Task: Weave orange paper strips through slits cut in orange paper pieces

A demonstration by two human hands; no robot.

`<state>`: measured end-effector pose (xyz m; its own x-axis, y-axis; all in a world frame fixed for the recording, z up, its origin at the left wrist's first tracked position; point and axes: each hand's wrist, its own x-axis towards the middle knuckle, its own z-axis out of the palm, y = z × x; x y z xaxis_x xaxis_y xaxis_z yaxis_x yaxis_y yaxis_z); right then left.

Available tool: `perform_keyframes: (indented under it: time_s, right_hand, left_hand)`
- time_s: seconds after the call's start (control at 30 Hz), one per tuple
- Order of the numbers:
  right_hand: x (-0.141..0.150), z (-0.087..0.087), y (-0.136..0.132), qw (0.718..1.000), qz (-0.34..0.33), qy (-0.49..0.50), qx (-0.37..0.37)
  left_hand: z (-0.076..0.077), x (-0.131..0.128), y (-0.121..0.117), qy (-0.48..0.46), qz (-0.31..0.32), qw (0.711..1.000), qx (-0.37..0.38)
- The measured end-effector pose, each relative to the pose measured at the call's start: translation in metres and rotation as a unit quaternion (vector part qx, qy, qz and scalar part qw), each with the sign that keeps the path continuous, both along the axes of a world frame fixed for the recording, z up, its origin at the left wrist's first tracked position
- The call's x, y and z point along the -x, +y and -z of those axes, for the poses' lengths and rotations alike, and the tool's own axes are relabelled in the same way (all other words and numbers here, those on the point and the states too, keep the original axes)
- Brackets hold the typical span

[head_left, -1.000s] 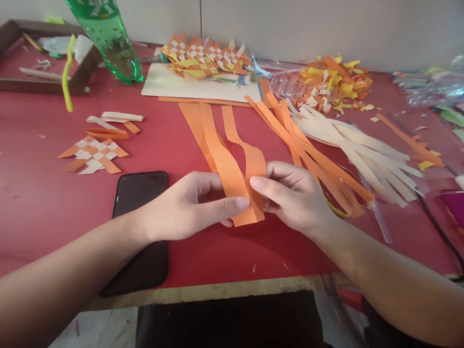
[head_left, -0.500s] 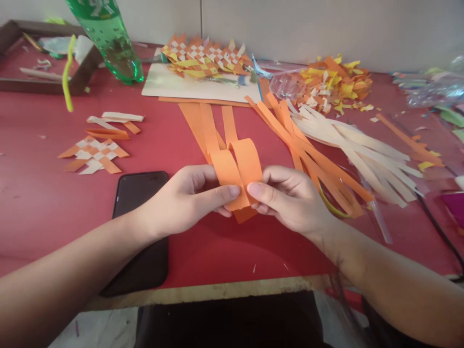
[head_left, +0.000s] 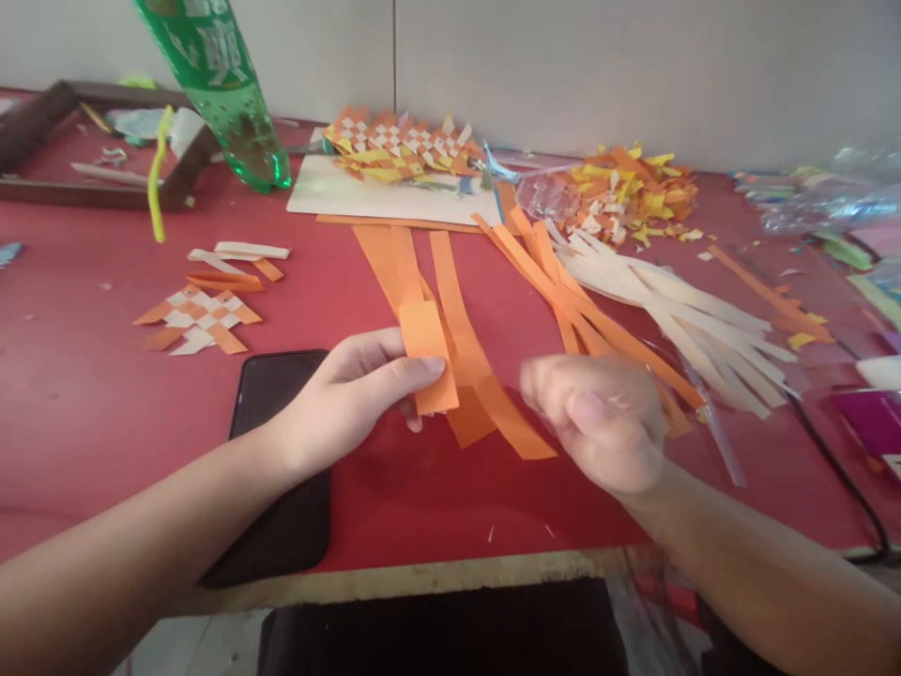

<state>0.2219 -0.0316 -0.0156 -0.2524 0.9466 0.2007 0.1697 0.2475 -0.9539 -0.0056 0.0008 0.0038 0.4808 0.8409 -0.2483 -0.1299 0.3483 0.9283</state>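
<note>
My left hand (head_left: 373, 380) is closed on an orange paper strip (head_left: 426, 333), whose near end is folded over into a loop with the thumb on top. Next to it a second orange strip (head_left: 485, 385) lies loose, its end curving toward my right hand. A wider orange paper piece (head_left: 468, 422) shows underneath, partly covered. My right hand (head_left: 602, 418) hovers to the right, apart from the strips. Its fingers are curled in and somewhat blurred, with nothing seen in them.
A black phone (head_left: 278, 394) lies beneath my left forearm. Woven orange-and-white paper pieces (head_left: 201, 319) are at the left, and a green bottle (head_left: 239, 122) stands behind. Orange strips (head_left: 584, 300), white strips (head_left: 676, 291) and a scrap pile (head_left: 633, 183) spread across the right.
My right hand has let go of the right-hand orange strip and moved right, its fingers curling in. That strip has unfolded and lies flatter. My left hand keeps its fold.
</note>
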Motion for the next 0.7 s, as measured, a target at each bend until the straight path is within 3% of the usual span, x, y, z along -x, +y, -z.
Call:
perform_keyframes:
  time_s: [0.13,0.33,0.43,0.5,0.57,0.7]
  right_hand:
    - [0.003,-0.003,0.002,0.999,0.028,-0.007,-0.024]
    - [0.02,-0.005,0.01,0.99,-0.038,-0.047,0.129]
    - [0.021,-0.002,0.013,0.992,-0.044,-0.018,0.116]
    - [0.019,-0.001,0.014,0.992,-0.066,0.018,0.107]
    - [0.016,-0.002,0.014,0.985,-0.078,0.071,0.134]
    - [0.01,-0.01,0.016,0.969,-0.11,0.08,0.208]
  left_hand:
    - [0.003,-0.001,-0.002,0.046,0.082,0.994,-0.055]
    - [0.006,-0.001,-0.008,0.143,0.25,0.937,-0.2]
    - [0.005,-0.001,-0.011,0.148,0.279,0.928,-0.2]
    - [0.004,-0.001,-0.01,0.149,0.248,0.946,-0.148]
    - [0.005,-0.001,-0.007,0.128,0.17,0.973,-0.083]
    - [0.007,0.001,0.005,-0.015,0.001,1.0,-0.018]
